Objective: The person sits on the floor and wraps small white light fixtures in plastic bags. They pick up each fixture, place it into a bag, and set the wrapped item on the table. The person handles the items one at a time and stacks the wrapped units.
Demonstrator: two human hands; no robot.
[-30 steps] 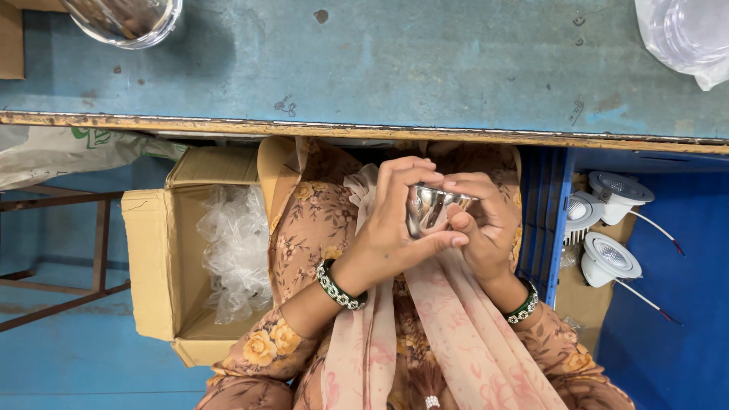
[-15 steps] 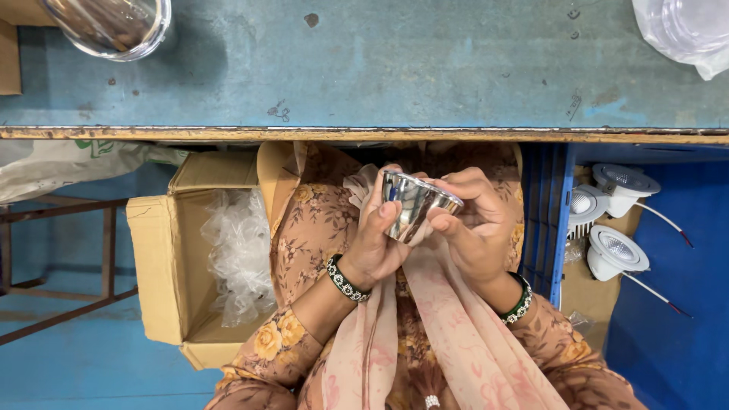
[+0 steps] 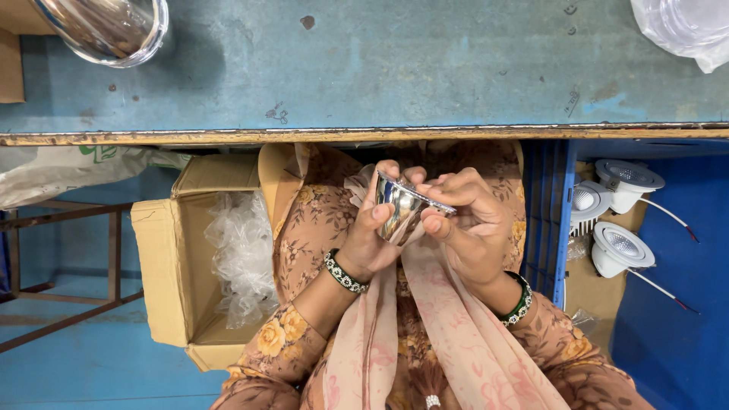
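Over my lap, below the table edge, both hands hold a small shiny silver reflector cup (image 3: 402,206). My left hand (image 3: 370,239) cups its side from the left, thumb on the metal. My right hand (image 3: 471,228) grips its rim from the right, fingers curled over the top. The cup is tilted, its rim facing up and to the right. A pink scarf (image 3: 448,334) hangs down under my hands.
A worn blue table (image 3: 395,68) spans the top, with a shiny metal bowl (image 3: 106,26) at its left end and a clear plastic bag (image 3: 683,26) at its right. An open cardboard box (image 3: 163,258) with clear plastic wrap stands left. White downlight fixtures (image 3: 623,220) lie right.
The cup has turned in my hands, its rim now tilted more to the right. Both hands shifted slightly lower and my right fingers moved over the rim.
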